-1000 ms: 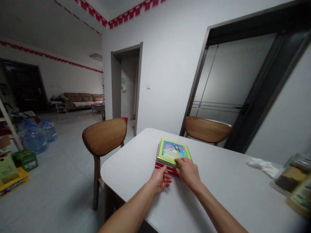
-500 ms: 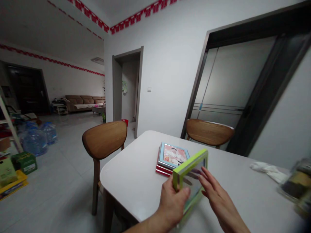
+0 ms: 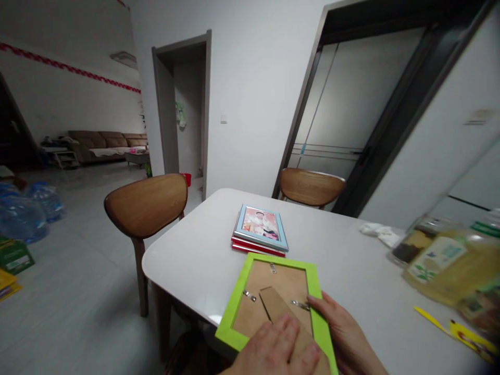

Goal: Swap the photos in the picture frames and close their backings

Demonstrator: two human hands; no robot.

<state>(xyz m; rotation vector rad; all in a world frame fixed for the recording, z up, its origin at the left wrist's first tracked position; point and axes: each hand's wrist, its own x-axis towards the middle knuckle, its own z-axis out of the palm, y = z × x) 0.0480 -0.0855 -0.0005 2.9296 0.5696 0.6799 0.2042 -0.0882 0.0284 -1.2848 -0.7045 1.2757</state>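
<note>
A lime-green picture frame [image 3: 234, 307] is tilted in front of me with its brown backing board facing up. Small metal clips show on the backing, and a brown stand flap [image 3: 279, 304] runs across its middle. My left hand [image 3: 275, 349] lies on the flap and lower backing, its fingers stretched out flat. With my right hand [image 3: 344, 333] I grip the right edge of the frame, thumb on top and the other fingers underneath, mostly hidden. Just beyond it, a light-blue picture frame [image 3: 238, 221] holding a photo rests on a stack with red-edged frames [image 3: 253, 249].
The white table [image 3: 187, 260] has rounded corners. At its right are a crumpled white cloth [image 3: 378, 232], a large bottle of yellowish liquid [image 3: 441, 271] and a yellow tool-like item [image 3: 433, 320]. Wooden chairs stand at the left [image 3: 150, 203] and far side [image 3: 312, 186].
The green frame has turned from nearly upright to back side up. My left hand moved from its left edge onto the backing; my right hand now grips its right edge. The view shifted right.
</note>
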